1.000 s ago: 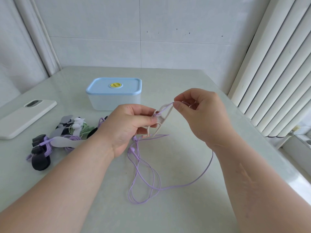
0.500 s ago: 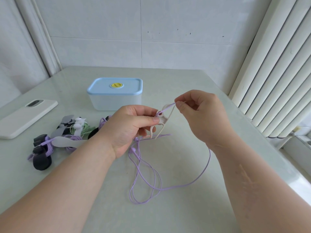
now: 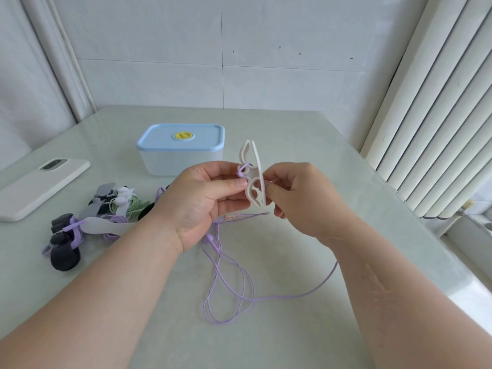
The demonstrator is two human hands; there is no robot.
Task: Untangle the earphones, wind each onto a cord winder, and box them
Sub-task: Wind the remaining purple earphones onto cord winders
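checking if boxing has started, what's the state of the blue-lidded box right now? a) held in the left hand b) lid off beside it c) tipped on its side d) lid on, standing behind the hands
d: the box stands upright on the table behind both hands with its blue lid seated on top, while the left hand and right hand hold the white cord winder.

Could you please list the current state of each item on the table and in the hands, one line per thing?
Storage box: lid on, closed.
White cord winder: held upright between both hands, only a first loop of cord on it.
Purple earphone cable: mostly unwound, lying loose on the table.
Pile of other earphones: already wound on winders, not boxed.
Phone: lying face down.
Left hand: pinching the winder.
Right hand: pinching the winder.
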